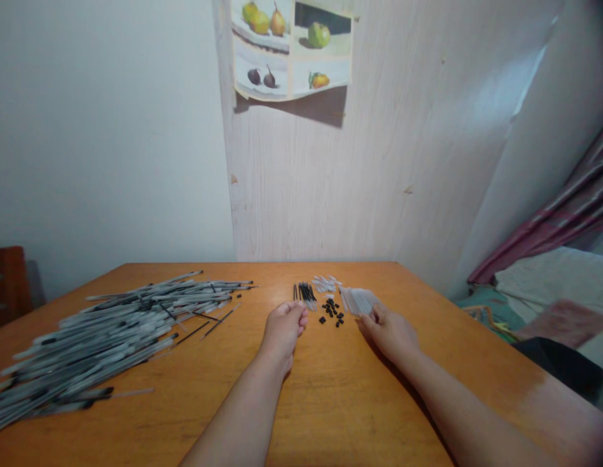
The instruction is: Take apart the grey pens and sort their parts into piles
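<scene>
My left hand (283, 329) is closed in a pinch above the table, just on the near side of a row of short black sticks (306, 291); anything in its fingers is hidden. On the right, my right hand (393, 332) pinches at the near right end of a row of clear plastic tubes (357, 300), its fingertips on the endmost tube. Between the hands lie several small black caps (330, 307), loosely scattered. Behind them is a little pile of short clear pieces (325, 283).
A large heap of long pens or refills (130, 322), grey-white with black ends, spreads over the left of the wooden table (320, 408). Beyond the table stands a wall with a fruit picture (291, 48). A chair (8, 279) is at far left, a bed (559, 279) at right.
</scene>
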Available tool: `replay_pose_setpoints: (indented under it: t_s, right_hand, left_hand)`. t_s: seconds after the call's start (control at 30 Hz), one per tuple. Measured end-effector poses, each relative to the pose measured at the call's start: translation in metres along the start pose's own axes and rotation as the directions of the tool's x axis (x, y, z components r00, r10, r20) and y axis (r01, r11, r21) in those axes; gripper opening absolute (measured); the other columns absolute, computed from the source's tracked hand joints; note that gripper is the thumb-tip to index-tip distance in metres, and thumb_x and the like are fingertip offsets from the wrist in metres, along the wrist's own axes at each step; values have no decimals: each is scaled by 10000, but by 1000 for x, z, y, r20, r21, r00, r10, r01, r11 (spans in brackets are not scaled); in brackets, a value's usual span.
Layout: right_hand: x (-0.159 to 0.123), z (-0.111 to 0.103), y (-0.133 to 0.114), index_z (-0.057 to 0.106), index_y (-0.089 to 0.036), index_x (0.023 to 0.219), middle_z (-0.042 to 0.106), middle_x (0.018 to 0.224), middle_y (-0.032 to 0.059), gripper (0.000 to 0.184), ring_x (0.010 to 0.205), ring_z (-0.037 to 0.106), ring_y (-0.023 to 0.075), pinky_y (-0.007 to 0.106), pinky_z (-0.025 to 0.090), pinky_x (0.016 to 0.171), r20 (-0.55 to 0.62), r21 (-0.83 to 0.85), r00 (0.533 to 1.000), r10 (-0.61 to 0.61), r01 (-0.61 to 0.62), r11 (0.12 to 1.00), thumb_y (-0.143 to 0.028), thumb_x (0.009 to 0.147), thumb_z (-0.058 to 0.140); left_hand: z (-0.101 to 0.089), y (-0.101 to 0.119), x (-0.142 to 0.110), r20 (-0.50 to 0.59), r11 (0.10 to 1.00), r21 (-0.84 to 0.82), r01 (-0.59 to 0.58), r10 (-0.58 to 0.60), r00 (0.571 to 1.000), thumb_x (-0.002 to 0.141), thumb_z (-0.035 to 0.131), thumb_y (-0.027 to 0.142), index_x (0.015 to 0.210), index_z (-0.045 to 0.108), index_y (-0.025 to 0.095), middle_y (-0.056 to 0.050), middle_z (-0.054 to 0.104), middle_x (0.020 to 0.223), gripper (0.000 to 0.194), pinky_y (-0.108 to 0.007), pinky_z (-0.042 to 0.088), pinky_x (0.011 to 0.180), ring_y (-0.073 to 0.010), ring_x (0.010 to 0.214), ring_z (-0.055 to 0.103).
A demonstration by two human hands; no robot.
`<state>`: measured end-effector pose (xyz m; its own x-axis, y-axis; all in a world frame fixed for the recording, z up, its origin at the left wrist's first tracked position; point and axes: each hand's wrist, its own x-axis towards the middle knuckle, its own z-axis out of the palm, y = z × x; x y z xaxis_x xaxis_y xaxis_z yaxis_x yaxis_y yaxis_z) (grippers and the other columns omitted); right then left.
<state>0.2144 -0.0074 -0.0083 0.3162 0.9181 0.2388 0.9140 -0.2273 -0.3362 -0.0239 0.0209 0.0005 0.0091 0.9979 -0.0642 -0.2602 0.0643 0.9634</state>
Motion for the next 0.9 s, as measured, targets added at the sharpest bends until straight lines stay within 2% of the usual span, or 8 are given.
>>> replay_pose_setpoints:
  t_s: [0.17, 0.27, 0.4, 0.73, 0.9]
  right_hand:
    - [-19, 8, -23, 515, -230, 664, 606, 610, 10, 356, 578, 511, 156, 276, 270, 546, -36, 122, 980, -197, 200, 972, -483, 910, 470]
    - [-32, 14, -35, 505, -225, 662, 602, 610, 5, 367, 578, 513, 147, 270, 288, 562, -71, 197, 951, -300, 308, 931, -480, 923, 466]
    - [-43, 19, -42, 484, -219, 653, 587, 604, 5, 391, 573, 502, 137, 263, 283, 572, -115, 201, 903, -414, 429, 881, -467, 952, 438]
    - [-41, 24, -42, 509, -215, 672, 604, 626, 24, 404, 582, 520, 141, 271, 294, 597, -136, 91, 832, -538, 551, 829, -450, 983, 406]
    - [-40, 27, -40, 509, -220, 675, 605, 628, 26, 417, 581, 527, 148, 278, 290, 599, -129, 44, 820, -557, 566, 823, -461, 991, 382]
  left_hand:
    - [0, 1, -1, -14, 1000, -16, 0, -1, 1000, 710, 743, 445, 808, 653, 133, -27, 625, 720, 338, -196, 393, 570, -83, 616, 551]
    - [1, 1, -2, -16, 1000, -29, -5, 5, 1000, 687, 765, 464, 805, 652, 136, -33, 633, 736, 367, -201, 400, 571, -88, 621, 557]
    - [0, 2, -1, -28, 999, -37, -13, 12, 1000, 699, 757, 456, 819, 649, 136, -31, 633, 745, 359, -194, 388, 558, -82, 612, 545]
    - [2, 0, 1, -71, 998, -12, -56, 55, 996, 717, 724, 446, 752, 631, 146, -23, 609, 685, 316, -199, 365, 539, -88, 579, 519]
    - [-2, -4, 4, -116, 997, 9, -82, 83, 990, 769, 665, 463, 800, 622, 160, -27, 618, 708, 308, -212, 375, 561, -103, 602, 527]
